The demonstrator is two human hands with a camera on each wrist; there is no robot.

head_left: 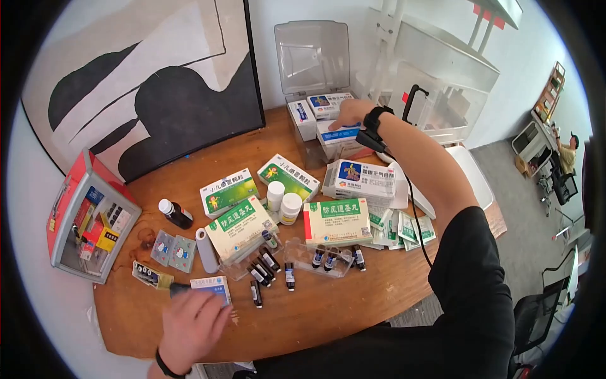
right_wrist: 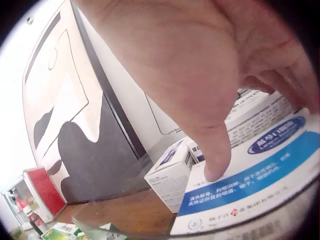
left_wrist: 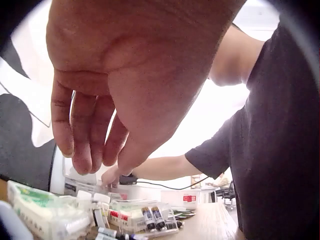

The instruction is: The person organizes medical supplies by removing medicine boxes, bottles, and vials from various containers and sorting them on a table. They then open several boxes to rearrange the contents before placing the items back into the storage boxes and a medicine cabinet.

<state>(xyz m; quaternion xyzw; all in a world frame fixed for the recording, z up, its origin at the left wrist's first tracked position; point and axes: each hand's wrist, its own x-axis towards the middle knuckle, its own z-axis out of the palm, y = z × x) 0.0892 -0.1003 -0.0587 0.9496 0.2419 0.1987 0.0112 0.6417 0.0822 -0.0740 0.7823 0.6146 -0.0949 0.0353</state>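
Observation:
My right hand [head_left: 351,115] is at the lidded clear bin [head_left: 309,153], at the back of the table. Its thumb lies on the printed face of a blue and white box [right_wrist: 250,185] inside the bin, with the fingers over the far edge, partly hidden. Other white boxes [head_left: 302,120] stand beside it. My left hand [head_left: 192,325] hangs above the front left edge of the table, by a small white and blue box [head_left: 218,285]. In the left wrist view, the fingers of that hand [left_wrist: 95,125] are loosely bent and hold nothing.
Green and white boxes [head_left: 336,221], white bottles [head_left: 290,208], dark vials [head_left: 290,276] and sachets [head_left: 407,228] cover mid-table. A red-framed case [head_left: 95,215] stands left, beside a brown bottle [head_left: 175,213]. A black cable [head_left: 413,202] runs from my right wrist.

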